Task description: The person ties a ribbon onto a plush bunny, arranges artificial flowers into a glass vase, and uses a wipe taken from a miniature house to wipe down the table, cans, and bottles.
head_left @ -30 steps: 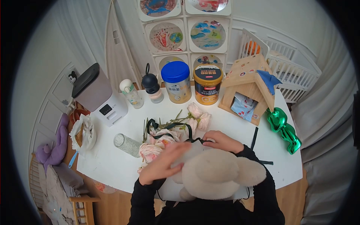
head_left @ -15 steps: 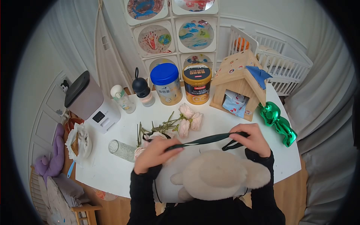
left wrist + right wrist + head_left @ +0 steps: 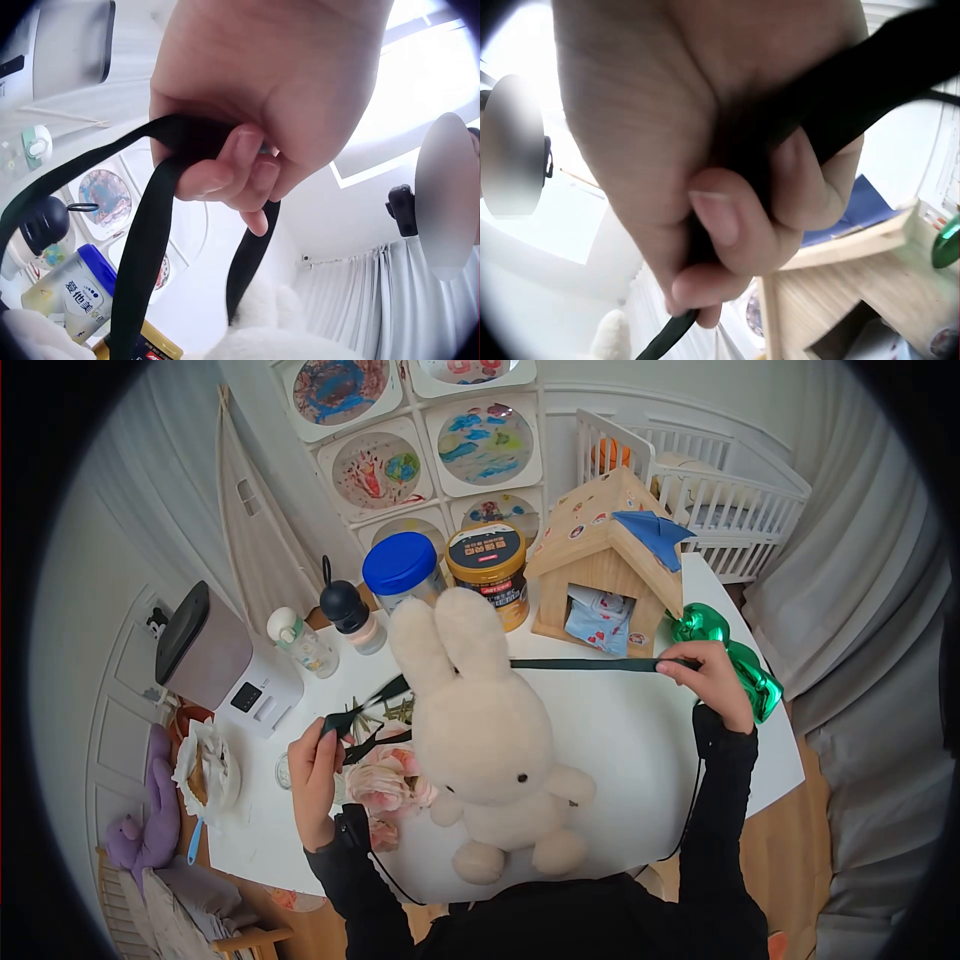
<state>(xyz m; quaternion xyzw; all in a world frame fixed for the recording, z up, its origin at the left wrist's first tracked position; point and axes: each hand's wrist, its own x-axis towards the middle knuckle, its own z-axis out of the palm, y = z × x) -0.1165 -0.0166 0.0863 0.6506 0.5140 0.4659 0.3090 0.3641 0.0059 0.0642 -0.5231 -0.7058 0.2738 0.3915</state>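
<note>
A cream plush rabbit (image 3: 485, 730) leans back on the table, its ears toward the far side and its feet toward the person. A long dark ribbon (image 3: 585, 664) runs taut behind its ears. My left hand (image 3: 313, 775), left of the rabbit, grips one stretch of ribbon; in the left wrist view the ribbon (image 3: 144, 255) hangs from the curled fingers in loops. To the right, my right hand (image 3: 715, 682) pinches the other end, and the ribbon (image 3: 840, 97) passes through its curled fingers in the right wrist view. The rabbit hides the ribbon's middle.
Pink artificial flowers (image 3: 380, 780) lie left of the rabbit. Behind stand a blue-lidded can (image 3: 402, 565), a gold-and-black can (image 3: 490, 575), two bottles, a dispenser (image 3: 245, 670) and a wooden house (image 3: 600, 565). A green foil balloon (image 3: 750, 675) lies at the right edge.
The rabbit has tipped back, its ears now pointing away from the person. My left hand took hold of the ribbon, and both hands spread apart, stretching it behind the ears. The head view shifted.
</note>
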